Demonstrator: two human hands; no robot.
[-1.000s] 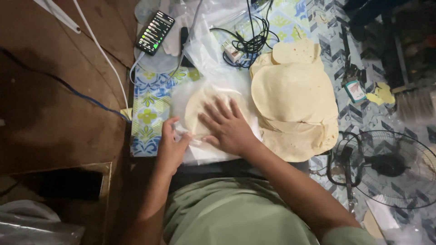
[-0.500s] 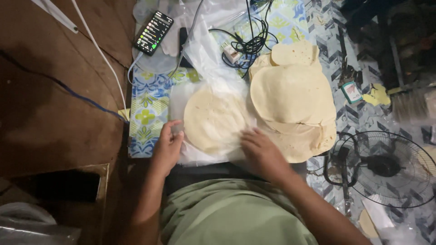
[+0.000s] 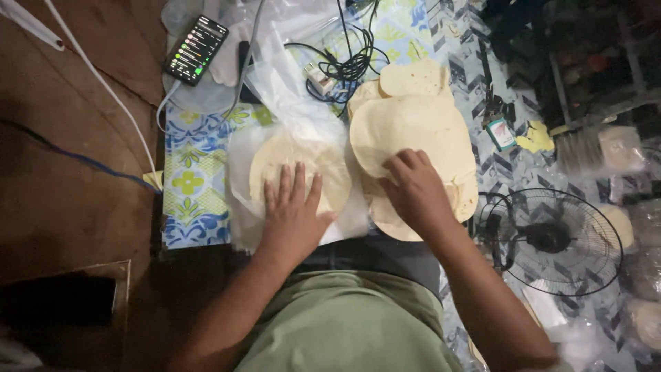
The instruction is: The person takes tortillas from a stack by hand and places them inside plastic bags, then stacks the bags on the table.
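Looking down from the head view, the left hand (image 3: 292, 210) lies flat with its fingers spread, palm pressed on a single round flatbread (image 3: 299, 172) that sits on a sheet of clear plastic (image 3: 289, 103) spread over a blue and yellow patterned cloth (image 3: 193, 172). Just beside it, the right hand (image 3: 416, 189) rests on a stack of flatbreads (image 3: 410, 124), its fingers curled at the edge of the top round; whether it actually pinches that round I cannot tell. The stack lies right next to the single flatbread, their edges nearly touching between the two hands. Beyond the left hand, a phone with a lit screen (image 3: 196, 49) lies at the far end of the cloth, and beyond both hands a tangle of black cables (image 3: 344, 65) with a small white charger (image 3: 320, 79) sits on the plastic. Out past the right hand, a black fan (image 3: 551, 238) lies on the patterned floor, with a small green packet (image 3: 500, 132) near the stack's far side.
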